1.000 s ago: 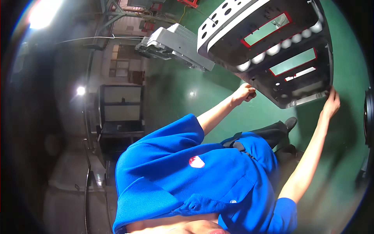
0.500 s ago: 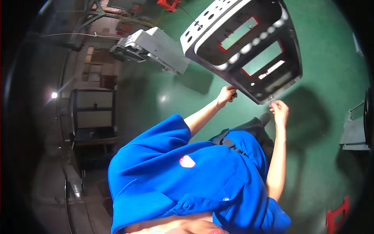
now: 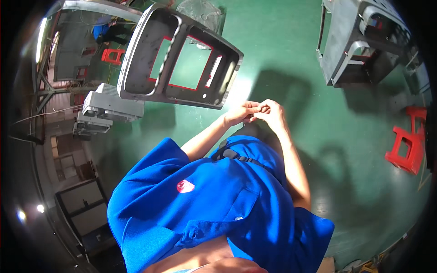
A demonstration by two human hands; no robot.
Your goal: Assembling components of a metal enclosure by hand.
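Observation:
My left hand [image 3: 239,113] and my right hand [image 3: 274,114] meet in front of my waist, fingertips touching. Both have their fingers pinched together; whatever lies between them is too small or hidden to make out. Just beyond and to the left of them stands a large grey housing [image 3: 187,94], tilted in the view, with rectangular cutouts edged in red and a pale outer side. Neither hand touches the housing; its lower right corner is closest to my left hand.
Grey metal units [image 3: 120,108] stand at the left. A fan [image 3: 200,14] is behind the housing. Larger grey housings [image 3: 339,54] occupy the far right, with red stools [image 3: 404,148] nearer. Another red stool [image 3: 112,56] and a person in blue [image 3: 102,29] are far left.
My hands, apart near the housing's lower edge before, have come together. The view has swung right, so the housing sits further left, and the grey housings and stools at right show more.

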